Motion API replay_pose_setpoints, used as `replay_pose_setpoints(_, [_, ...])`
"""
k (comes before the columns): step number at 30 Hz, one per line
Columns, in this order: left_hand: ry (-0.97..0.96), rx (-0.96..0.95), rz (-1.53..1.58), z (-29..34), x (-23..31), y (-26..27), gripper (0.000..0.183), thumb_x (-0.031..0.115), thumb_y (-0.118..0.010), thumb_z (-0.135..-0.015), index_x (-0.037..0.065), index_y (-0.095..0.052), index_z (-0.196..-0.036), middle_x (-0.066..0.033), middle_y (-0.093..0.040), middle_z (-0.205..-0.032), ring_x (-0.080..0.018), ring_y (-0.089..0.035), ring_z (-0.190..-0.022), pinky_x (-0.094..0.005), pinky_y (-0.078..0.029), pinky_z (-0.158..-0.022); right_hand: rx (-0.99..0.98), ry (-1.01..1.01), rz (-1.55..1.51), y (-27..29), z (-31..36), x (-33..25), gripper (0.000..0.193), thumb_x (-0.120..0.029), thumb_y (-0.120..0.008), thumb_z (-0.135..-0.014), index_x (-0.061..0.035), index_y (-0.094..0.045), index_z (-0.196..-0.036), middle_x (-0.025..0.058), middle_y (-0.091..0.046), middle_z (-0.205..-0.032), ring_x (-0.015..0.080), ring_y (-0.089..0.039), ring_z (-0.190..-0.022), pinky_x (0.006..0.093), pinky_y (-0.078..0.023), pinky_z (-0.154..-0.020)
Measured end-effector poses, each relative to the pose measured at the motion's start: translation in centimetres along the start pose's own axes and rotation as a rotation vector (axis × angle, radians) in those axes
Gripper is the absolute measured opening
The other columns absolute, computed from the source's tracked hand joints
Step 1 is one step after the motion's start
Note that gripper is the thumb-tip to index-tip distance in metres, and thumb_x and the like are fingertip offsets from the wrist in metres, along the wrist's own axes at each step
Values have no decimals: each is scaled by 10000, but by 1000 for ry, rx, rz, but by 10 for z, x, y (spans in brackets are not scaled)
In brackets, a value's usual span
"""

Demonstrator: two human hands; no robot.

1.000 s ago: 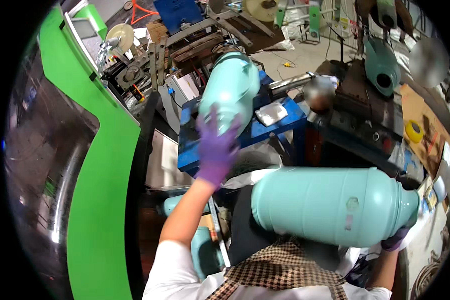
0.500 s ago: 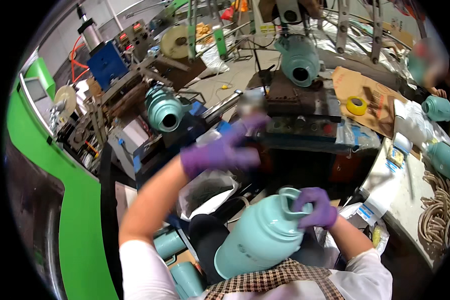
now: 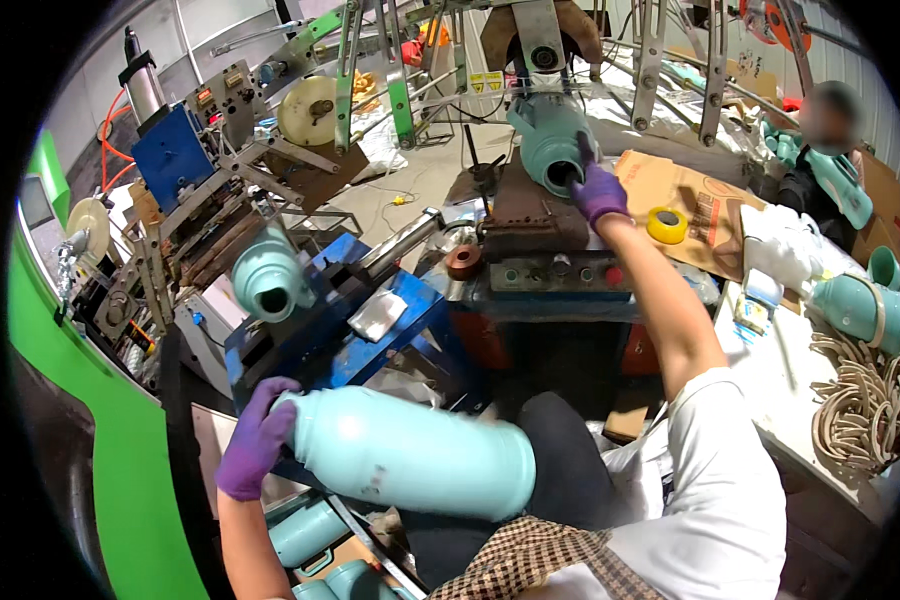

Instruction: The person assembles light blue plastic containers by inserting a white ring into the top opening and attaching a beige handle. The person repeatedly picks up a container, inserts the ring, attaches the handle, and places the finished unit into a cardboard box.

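Observation:
My gloved left hand (image 3: 257,440) is closed round the mouth end of a glossy teal thermos jug casing (image 3: 410,452). This casing lies sideways over my lap, its mouth to the left and its base to the right. My gloved right hand (image 3: 600,192) reaches far forward to a second teal jug casing (image 3: 550,150) on the machine in front. Its fingers are at the rim of that casing's dark round opening, which faces me; the fingertips are partly hidden. A third teal jug casing (image 3: 272,275) sits on the device at the left, its opening also towards me.
A control panel (image 3: 560,275) with buttons fronts the machine. Yellow tape (image 3: 667,225) lies on brown cardboard at the right, near coiled beige straps (image 3: 855,410). More teal casings (image 3: 310,535) stand in a box at the lower left. Another person (image 3: 830,130) is at the far right.
The casing over my lap has passed from my right hand to my left, and its mouth now points left. My right hand has moved forward to the casing on the machine.

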State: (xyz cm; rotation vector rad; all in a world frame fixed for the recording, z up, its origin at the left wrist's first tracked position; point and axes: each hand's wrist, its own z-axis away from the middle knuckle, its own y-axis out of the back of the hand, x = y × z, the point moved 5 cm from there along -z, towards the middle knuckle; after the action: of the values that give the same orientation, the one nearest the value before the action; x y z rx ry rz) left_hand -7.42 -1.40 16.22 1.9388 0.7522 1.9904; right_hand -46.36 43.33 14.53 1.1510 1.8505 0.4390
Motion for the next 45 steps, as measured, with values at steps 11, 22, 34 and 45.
replay_pose_setpoints(11, [-413,278,718,-95,10,-123,409,215,-608,-995,70,-468,-1351,-93,-514,-1289,-213,-563,-1144,-328,-544,-891,13,-462,-1059,239,361,123,530,-126,-697,-714,40,-673,-1217,187,-721,-1123,270,-704,-996,377,-551,-895])
replay_pose_setpoints(22, [-880,492,-199,-315,198,-338,442,159,-699,-780,112,-591,-1206,-218,-534,-1228,-402,-502,-1187,-479,-450,-986,-254,-221,-896,274,394,122,540,-279,-724,-678,82,-719,-1080,187,-739,-1044,255,-707,-943,357,-545,-874])
replay_pose_setpoints(34, [-1011,-1017,-345,14,175,-288,519,220,-805,-757,122,-671,-1248,-243,-510,-1407,-437,-494,-1291,-474,-382,-1101,-870,-156,-1109,152,304,21,523,-292,-671,-922,-67,-554,-1379,40,-694,-1068,93,-605,-881,271,-517,-760])
replay_pose_setpoints(45, [-581,-580,492,-84,35,-163,389,316,-795,-702,59,-523,-811,-121,-628,-936,-380,-621,-1037,-469,-510,-910,-225,-298,868,358,337,453,287,-144,-630,-841,-125,-650,-1126,143,-627,-1171,327,-565,-1202,445,-396,-1082])
